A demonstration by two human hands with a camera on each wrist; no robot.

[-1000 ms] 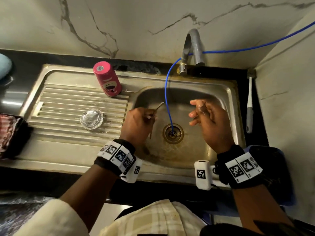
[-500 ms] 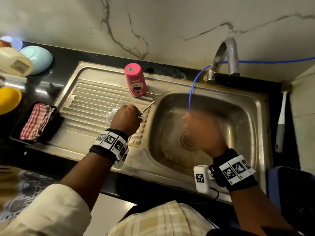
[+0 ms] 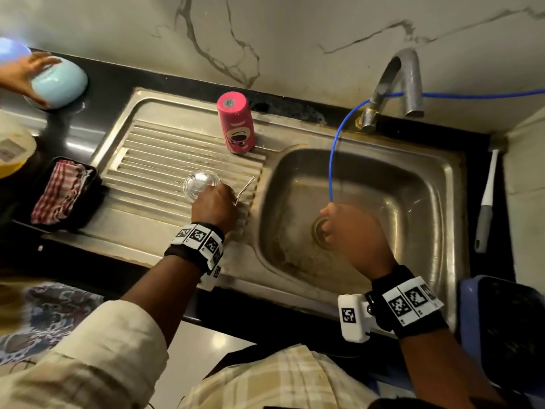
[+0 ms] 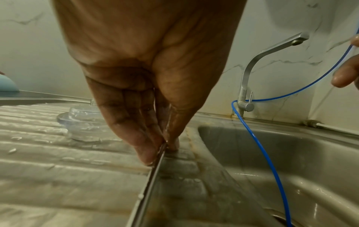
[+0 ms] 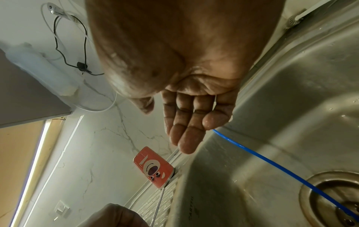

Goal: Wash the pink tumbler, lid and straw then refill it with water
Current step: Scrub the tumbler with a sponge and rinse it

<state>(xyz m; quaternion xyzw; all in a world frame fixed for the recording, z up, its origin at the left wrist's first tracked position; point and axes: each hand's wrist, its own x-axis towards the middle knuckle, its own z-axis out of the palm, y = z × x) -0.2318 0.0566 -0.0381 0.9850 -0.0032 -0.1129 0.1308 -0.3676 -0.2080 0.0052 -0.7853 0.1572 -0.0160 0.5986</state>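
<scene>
Left hand (image 3: 213,205) pinches thin metal straw (image 3: 245,187) betw. thumb & fingertips (image 4: 147,155), low over ribbed drainboard of stainless steel sink (image 3: 165,160), just left of basin edge; can't tell if straw touches the ribs. Clear domed plastic lid (image 3: 201,184) lies on drainboard, just beside that hand. Pink cylindrical tumbler w/ cartoon face (image 3: 236,125) stands upside down on drainboard, at its back edge. Right hand (image 3: 354,231) hangs over basin w/ fingers straight, wet, holding nothing; thin blue hose (image 3: 334,160) runs from curved metal tap (image 3: 395,84) past it to the drain.
</scene>
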